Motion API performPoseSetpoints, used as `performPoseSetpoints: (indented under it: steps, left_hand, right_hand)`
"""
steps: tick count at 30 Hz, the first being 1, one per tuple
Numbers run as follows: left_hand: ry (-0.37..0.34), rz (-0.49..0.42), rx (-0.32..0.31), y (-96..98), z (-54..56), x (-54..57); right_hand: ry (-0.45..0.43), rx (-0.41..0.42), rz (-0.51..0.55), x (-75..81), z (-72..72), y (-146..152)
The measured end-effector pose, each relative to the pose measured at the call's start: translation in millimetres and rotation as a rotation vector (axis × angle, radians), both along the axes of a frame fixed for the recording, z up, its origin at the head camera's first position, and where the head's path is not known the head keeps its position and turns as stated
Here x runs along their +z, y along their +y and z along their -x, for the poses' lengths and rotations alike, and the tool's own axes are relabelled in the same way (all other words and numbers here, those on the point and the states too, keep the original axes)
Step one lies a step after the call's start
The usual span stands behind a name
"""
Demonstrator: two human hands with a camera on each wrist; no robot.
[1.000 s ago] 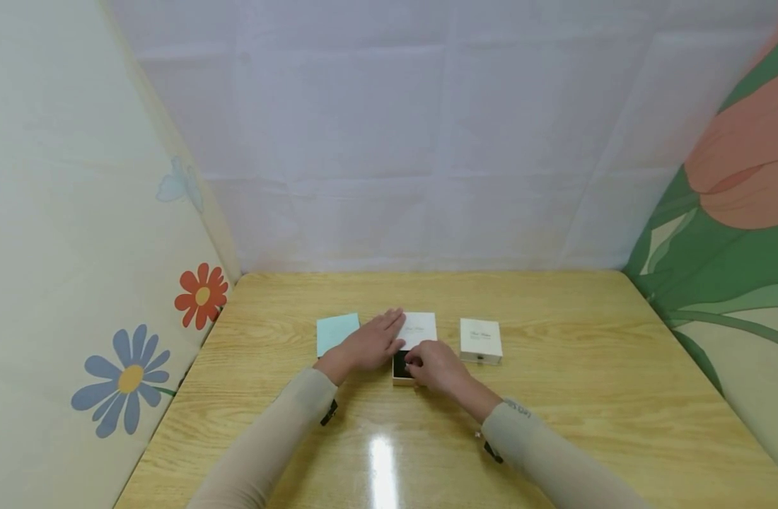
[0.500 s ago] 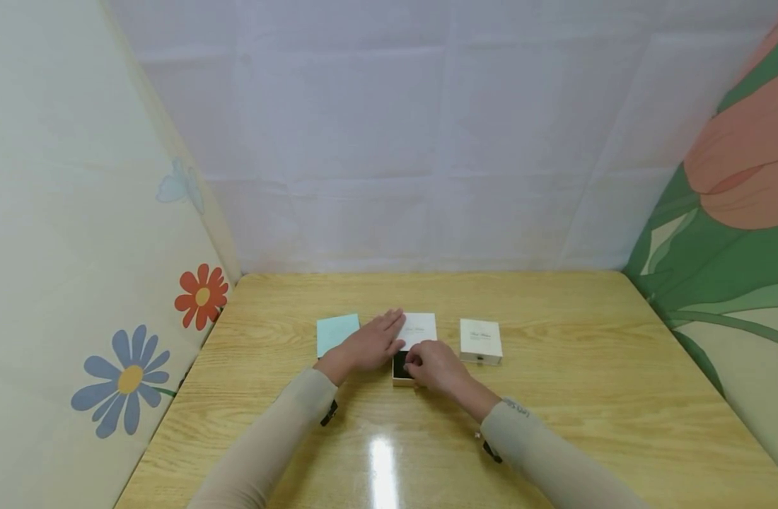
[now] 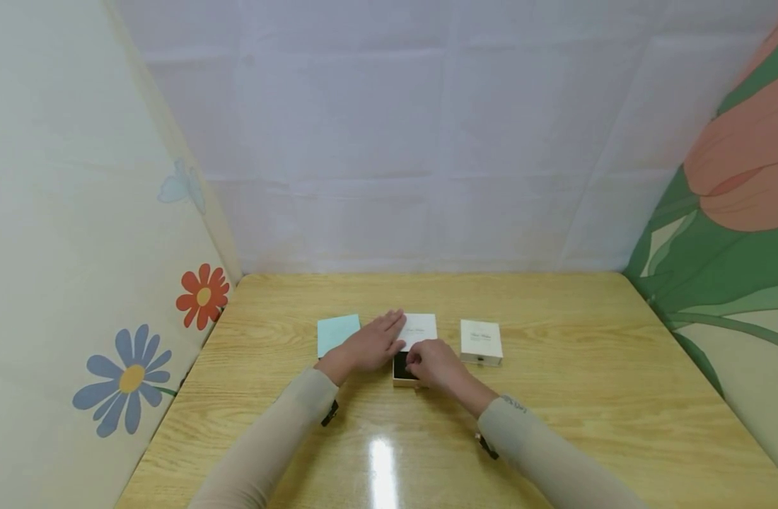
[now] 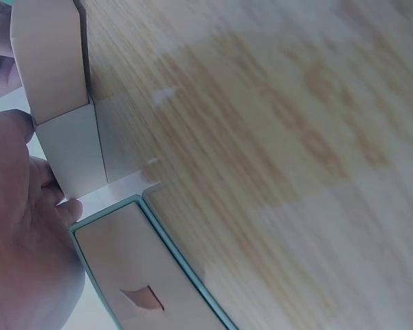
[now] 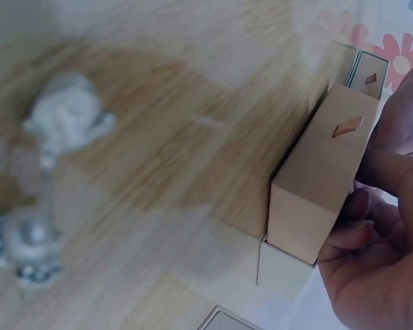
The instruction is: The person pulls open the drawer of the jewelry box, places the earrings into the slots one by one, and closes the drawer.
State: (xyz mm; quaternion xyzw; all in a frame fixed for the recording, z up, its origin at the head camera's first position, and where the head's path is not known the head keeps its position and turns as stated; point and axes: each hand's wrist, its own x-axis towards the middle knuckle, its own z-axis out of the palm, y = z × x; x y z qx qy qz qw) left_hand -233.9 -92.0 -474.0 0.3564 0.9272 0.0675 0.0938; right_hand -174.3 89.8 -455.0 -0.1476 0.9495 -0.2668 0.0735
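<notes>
A white drawer-style gift box (image 3: 421, 327) lies mid-table, its drawer (image 3: 403, 382) pulled out toward me and lined in black. My left hand (image 3: 373, 343) rests on the box's left part with fingers extended. Over the drawer's right side is my right hand (image 3: 436, 364), fingers curled, with thumb and index fingertips close together at the black lining. I cannot tell what lies between those fingertips. In the right wrist view the drawer's beige front (image 5: 344, 130) carries a ribbon tab, and curled fingers (image 5: 354, 237) sit along its side.
A light teal box (image 3: 334, 331) lies left of the middle box, partly behind my left hand. To the right stands another white drawer box (image 3: 481, 338). Blurred pearl-like jewellery (image 5: 34, 240) hangs close before the right wrist camera. A pale cloth wall (image 3: 414, 177) closes the table's back.
The right hand has shifted very slightly at the drawer, its wrist turning a little. The left hand and the boxes stay where they were.
</notes>
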Motion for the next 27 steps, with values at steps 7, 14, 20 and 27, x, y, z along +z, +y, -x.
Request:
performPoseSetpoints:
  steps: [7,14,20,27]
  left_hand:
    - [-0.002,0.01,0.0,0.7,0.4,0.3]
    - [-0.001,0.003,0.001,0.5,0.6,-0.8]
    - [-0.004,0.006,0.003,0.0,0.0,-0.1]
    - [0.005,-0.002,0.003,-0.2,0.2,-1.1]
  right_hand:
    - [-0.034,-0.028,-0.028,1.6,1.3,-2.3]
    - [-0.033,-0.031,-0.04,0.4,1.5,-3.4]
    - [-0.022,-0.036,-0.034,0.8,-1.1,-4.0]
    - [-0.007,-0.034,-0.029,4.4,-3.7,-3.5]
